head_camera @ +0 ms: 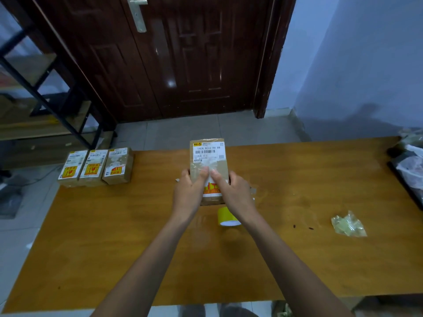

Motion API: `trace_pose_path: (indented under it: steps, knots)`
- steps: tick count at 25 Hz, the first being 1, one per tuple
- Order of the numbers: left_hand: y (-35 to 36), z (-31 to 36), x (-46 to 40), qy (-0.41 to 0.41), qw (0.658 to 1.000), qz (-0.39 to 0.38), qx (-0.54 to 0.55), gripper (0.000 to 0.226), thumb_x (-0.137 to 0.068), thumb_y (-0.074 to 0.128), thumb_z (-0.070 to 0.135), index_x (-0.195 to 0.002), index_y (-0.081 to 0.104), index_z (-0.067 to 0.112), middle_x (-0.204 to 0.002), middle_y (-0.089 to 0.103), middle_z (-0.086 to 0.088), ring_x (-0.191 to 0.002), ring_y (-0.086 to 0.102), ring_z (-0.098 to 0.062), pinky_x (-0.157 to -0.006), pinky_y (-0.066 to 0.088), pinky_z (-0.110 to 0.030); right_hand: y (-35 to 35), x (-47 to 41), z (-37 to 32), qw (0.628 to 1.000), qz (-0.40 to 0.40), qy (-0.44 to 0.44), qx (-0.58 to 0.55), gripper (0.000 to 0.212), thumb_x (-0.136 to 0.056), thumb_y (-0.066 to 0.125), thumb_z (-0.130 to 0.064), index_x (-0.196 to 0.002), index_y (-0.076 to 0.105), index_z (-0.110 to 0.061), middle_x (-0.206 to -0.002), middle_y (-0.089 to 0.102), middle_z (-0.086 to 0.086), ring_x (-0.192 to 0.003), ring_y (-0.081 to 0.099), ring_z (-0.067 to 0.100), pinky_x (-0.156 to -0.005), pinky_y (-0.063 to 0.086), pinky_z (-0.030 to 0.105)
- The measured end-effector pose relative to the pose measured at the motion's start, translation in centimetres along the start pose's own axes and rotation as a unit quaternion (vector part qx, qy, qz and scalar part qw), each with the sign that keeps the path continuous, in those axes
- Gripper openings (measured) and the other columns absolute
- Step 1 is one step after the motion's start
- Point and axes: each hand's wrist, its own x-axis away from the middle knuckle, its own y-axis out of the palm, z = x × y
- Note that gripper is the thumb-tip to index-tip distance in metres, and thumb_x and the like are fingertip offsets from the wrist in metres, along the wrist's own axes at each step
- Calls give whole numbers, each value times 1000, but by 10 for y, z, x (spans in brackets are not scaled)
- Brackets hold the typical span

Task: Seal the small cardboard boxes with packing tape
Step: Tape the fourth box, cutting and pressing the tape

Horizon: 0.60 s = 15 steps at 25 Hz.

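Small cardboard box [207, 156] held upright in both hands over the middle of a wooden table [137, 236], thumbs pressed on its taped, labelled face.

Left hand [187, 195] wrapped round the box's left edge, thumb laid flat across clear tape; right hand [235, 193] gripping the right edge likewise, thumb tip nearly meeting the other just below the barcode label. Yellow roll of packing tape [225, 217] lying on the table just nearer than the box, partly hidden behind the right wrist. Three more small boxes [96, 167] lined up side by side at the table's far left corner, well apart from the held box. Crumpled clear plastic scrap [348, 224] on the table, far to the right of the box. Dark wooden door [183, 53] shut beyond the table.
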Motion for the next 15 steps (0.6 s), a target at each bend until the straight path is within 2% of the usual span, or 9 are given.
trace_pose_path:
  steps: [2, 5, 8, 12, 15]
  knots:
    - [6, -2, 4, 7, 1000, 10, 0, 40, -92, 56, 50, -110, 60, 15, -97, 71, 4, -85, 68, -10, -78, 57, -39, -2, -1, 6, 999, 1, -19, 34, 37, -95, 49, -49, -96, 66, -15, -83, 71, -5, -74, 65, 9, -63, 48, 27]
    - [10, -9, 9, 2, 1000, 18, -1, 45, -89, 51, 56, -106, 61, 15, -94, 72, 2, -83, 70, -14, -77, 57, -45, -1, -1, 15, 997, -11, -37, 70, 41, -98, 43, -48, -103, 64, -13, -86, 72, -1, -77, 67, 14, -70, 51, 33]
    - [8, -16, 13, -2, 1000, 14, 3, 52, -88, 44, 59, -106, 65, 15, -93, 74, 3, -84, 71, -13, -79, 56, -46, 4, 1, 20, 996, -27, -36, 76, 44, -100, 37, -45, -101, 63, -10, -85, 71, 3, -72, 66, 16, -63, 52, 34]
    - [-13, -22, 16, -15, 998, -32, -43, 51, -96, 31, 58, -105, 66, 21, -91, 73, 5, -84, 69, -13, -80, 56, -43, 16, 10, 19, 997, -40, -34, 57, 47, -101, 32, -43, -91, 62, -7, -82, 69, 5, -73, 63, 23, -64, 47, 37]
    - [-31, -26, 5, -87, 990, -87, -61, 72, -78, 27, 75, -109, 64, 21, -95, 72, -1, -86, 70, -20, -83, 56, -50, 28, 17, 16, 997, -50, -25, 55, 55, -93, 32, -59, -95, 63, -13, -85, 70, 3, -79, 64, 22, -71, 49, 39]
